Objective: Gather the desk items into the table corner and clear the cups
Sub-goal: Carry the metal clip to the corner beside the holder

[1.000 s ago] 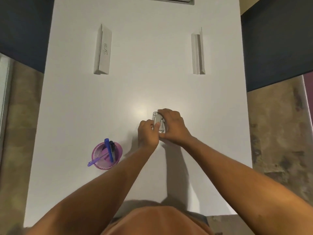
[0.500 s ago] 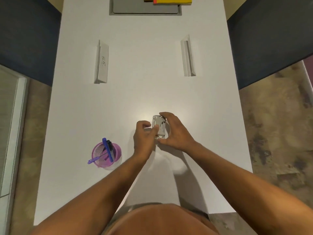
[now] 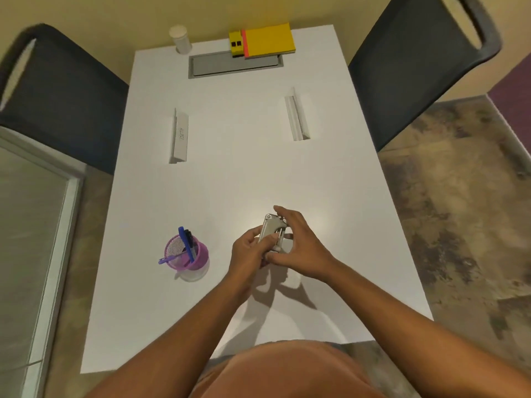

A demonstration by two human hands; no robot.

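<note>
Both hands on the stapler (image 3: 272, 229), held just above the white table (image 3: 230, 173).

I see left hand (image 3: 249, 255) and right hand (image 3: 301, 248) curled round it together — purple pen cup (image 3: 188, 254) near left, paper cup (image 3: 181, 38) at far corner.

Both bare forearms reach forward from the bottom edge and converge near the middle. The left hand (image 3: 248, 249) has its fingers curled inward, thumb up, pinching the near end of a small metal stapler (image 3: 271, 231). The right hand (image 3: 298, 248) cups the stapler from the right, fingertips arched over its far end, thumb tucked underneath. The hands touch each other.
</note>
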